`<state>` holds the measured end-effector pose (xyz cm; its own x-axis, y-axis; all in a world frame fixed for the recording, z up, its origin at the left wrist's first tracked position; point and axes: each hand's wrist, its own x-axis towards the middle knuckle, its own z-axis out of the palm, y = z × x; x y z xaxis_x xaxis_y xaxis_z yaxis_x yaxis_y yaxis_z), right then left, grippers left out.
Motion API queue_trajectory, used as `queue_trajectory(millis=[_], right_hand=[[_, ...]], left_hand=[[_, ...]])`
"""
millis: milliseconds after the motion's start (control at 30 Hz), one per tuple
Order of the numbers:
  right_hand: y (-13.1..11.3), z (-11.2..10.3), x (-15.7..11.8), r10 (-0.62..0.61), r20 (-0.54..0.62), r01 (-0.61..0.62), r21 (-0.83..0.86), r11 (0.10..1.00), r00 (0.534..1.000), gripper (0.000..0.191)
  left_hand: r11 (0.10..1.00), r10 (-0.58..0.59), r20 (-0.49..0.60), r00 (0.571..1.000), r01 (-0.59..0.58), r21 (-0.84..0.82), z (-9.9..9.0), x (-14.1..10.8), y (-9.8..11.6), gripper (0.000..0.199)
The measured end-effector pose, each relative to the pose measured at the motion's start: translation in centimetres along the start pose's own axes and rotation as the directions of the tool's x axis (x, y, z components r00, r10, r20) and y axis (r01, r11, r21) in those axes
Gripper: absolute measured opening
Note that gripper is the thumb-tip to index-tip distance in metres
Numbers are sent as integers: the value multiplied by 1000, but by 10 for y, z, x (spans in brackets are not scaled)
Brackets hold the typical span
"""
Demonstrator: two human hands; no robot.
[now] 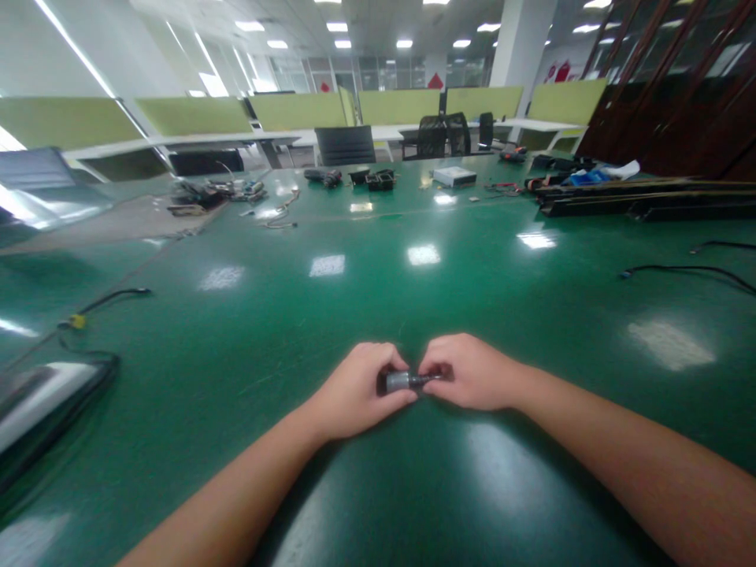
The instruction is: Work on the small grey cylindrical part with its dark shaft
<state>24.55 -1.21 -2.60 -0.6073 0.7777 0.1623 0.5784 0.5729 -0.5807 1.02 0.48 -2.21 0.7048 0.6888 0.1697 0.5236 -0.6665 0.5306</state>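
Note:
A small grey and black cylindrical part [398, 382] lies between my two hands, low over the green table [354, 315]. My left hand [366, 390] is closed round its wider, left end, with thumb and forefinger along it. From its right side a thin dark shaft [418, 380] sticks out. My right hand [466, 372] pinches the end of that shaft between thumb and fingers. The fingertips of the two hands are close together but apart. What exactly the part is cannot be made out.
Cables and small parts [206, 193] lie at the back left, a white box [454, 176] at the back middle. Long black profiles [643, 199] are at the back right. A black cable [691, 269] lies right; a silver and black device [47, 402] is at the left edge.

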Motion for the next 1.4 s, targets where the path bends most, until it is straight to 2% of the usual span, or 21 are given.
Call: queue_trajectory(millis=[300,633,833,1100,1267,1400], right_hand=[[6,-10,-5,8,61,-7,-21,1000,998,8],[13,-25,-10,109,132,-111,9,994,985,10],[6,-16,-5,84,105,-90,50,995,991,11],[-2,10,6,-7,-37,8,16,1000,999,12],[0,12,5,-24,-46,25,13,1000,999,13],[0,11,5,-43,-50,45,23,999,998,15]], left_hand=[[1000,-17,9,1000,17,3,1,-4,-4,25],[1000,-13,8,1000,13,-8,-3,-11,-5,27],[1000,-8,16,1000,8,-1,-4,-7,-2,26],[1000,1,-9,1000,-1,-2,5,3,-4,27],[1000,15,2,1000,-15,-11,2,3,-1,30],[999,14,3,1000,-14,-29,-1,3,2,20]])
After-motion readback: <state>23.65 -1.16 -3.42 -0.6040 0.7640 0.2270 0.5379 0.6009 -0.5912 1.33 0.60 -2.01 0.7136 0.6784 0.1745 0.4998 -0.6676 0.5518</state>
